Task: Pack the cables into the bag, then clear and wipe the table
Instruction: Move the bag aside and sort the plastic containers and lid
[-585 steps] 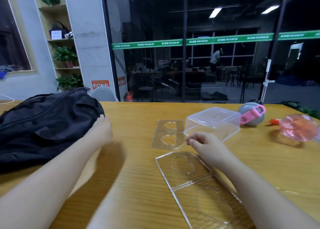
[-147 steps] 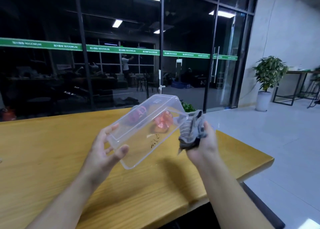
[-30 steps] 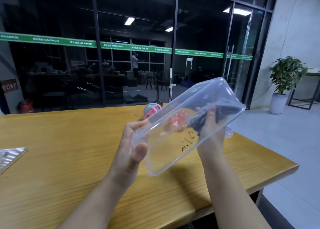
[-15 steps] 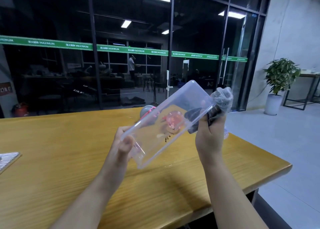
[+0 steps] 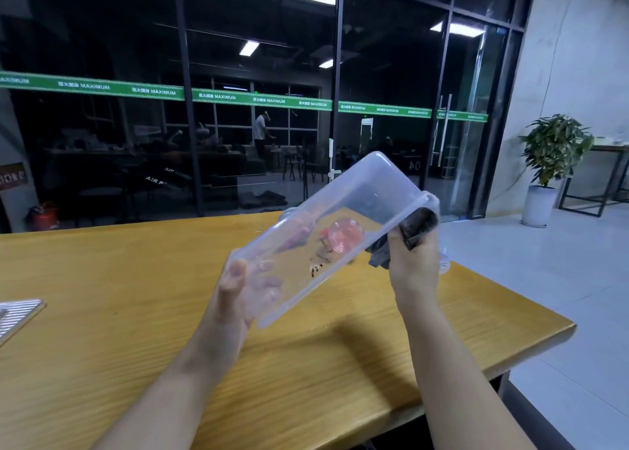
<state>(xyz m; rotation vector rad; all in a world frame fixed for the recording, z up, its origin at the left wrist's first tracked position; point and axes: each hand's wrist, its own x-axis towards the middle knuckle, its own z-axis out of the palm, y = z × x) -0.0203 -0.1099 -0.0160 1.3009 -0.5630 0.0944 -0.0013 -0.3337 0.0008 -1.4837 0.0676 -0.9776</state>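
Observation:
I hold a clear plastic box point(image 5: 360, 194) tilted in the air above the wooden table point(image 5: 102, 313). My left hand point(image 5: 235, 299) grips its lower end, thumb on the near rim and fingers showing through the plastic. My right hand point(image 5: 413, 262) grips a dark grey cloth point(image 5: 417, 225) and presses it against the box's upper right edge. The bag and the cables are out of view.
Seen through the box, a pink round fan point(image 5: 343, 235) and a grey and pink object point(image 5: 296, 231) lie on the table. A clear tray's corner point(image 5: 13, 313) shows at the left edge. The table's right edge point(image 5: 531, 347) drops to the floor. A glass wall stands behind.
The cloth in my right hand has moved from inside the box, over its top end, down to its upper right edge. The box has stayed tilted in my left hand.

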